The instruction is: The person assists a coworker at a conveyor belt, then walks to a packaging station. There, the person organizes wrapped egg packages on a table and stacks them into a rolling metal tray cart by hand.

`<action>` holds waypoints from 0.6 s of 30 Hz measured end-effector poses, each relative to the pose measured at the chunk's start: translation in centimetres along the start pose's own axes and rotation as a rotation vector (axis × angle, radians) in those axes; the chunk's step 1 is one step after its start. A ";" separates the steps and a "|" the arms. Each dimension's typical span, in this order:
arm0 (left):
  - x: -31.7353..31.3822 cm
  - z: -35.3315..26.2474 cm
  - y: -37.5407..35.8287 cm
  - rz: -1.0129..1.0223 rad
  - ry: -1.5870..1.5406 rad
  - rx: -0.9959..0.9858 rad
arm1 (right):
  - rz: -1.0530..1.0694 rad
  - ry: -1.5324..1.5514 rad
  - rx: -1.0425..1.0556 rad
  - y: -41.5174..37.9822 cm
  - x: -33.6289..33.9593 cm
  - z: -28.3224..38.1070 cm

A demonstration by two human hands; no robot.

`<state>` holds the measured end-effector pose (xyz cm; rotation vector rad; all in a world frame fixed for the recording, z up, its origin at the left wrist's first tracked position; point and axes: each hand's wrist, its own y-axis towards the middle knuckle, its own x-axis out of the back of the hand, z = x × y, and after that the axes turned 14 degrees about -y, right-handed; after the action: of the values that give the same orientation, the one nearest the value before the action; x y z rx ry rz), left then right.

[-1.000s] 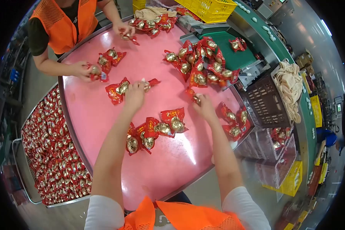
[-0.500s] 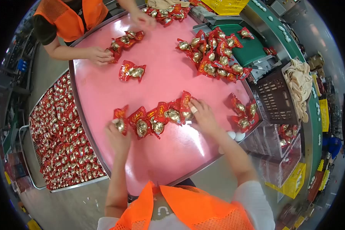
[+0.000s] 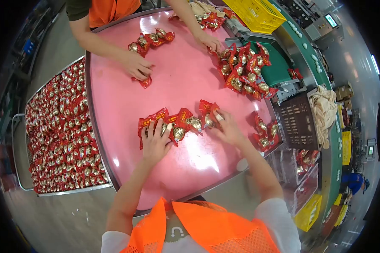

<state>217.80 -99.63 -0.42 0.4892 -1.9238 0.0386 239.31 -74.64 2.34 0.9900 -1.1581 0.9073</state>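
A row of red-and-gold wrapped packets [image 3: 178,131] lies across the near part of the pink table [image 3: 169,90]. My left hand [image 3: 156,145] lies over the left end of the row, its fingers spread on the packets there. At the right end, my right hand [image 3: 228,126] has its fingers closed on a red packet [image 3: 207,111]; the fingertips partly cover it.
A co-worker's hands [image 3: 137,65] reach over the far side, one touching a packet, the other at a large packet pile [image 3: 245,69]. Three packets [image 3: 264,133] lie right. Beyond are a brown basket [image 3: 299,122], yellow crate [image 3: 259,14] and packet-filled tray [image 3: 63,130].
My left hand has moved right onto the row, and its packet now lies against the others. The co-worker's one hand covers the lone packet; the other reached the pile. The view has shifted.
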 end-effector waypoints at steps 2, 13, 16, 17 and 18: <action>0.6 -0.2 0.4 -0.021 -0.035 0.018 | 0.102 0.127 -0.303 0.1 -1.5 -1.1; 1.7 -0.4 1.0 0.083 -0.087 -0.082 | 0.097 -0.259 0.099 2.6 0.1 3.3; -0.2 -0.2 2.3 0.190 -0.013 -0.131 | 0.237 -0.353 0.105 4.1 -0.7 4.4; -1.1 0.1 2.6 0.270 -0.050 -0.097 | 0.253 -0.322 0.096 4.5 -1.1 4.2; -1.4 0.4 2.7 0.345 -0.079 -0.046 | 0.238 -0.300 0.084 4.4 -1.0 4.5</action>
<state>216.94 -96.87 -1.29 0.1255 -2.0630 0.1996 233.65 -77.57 2.49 1.0981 -1.5257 1.0248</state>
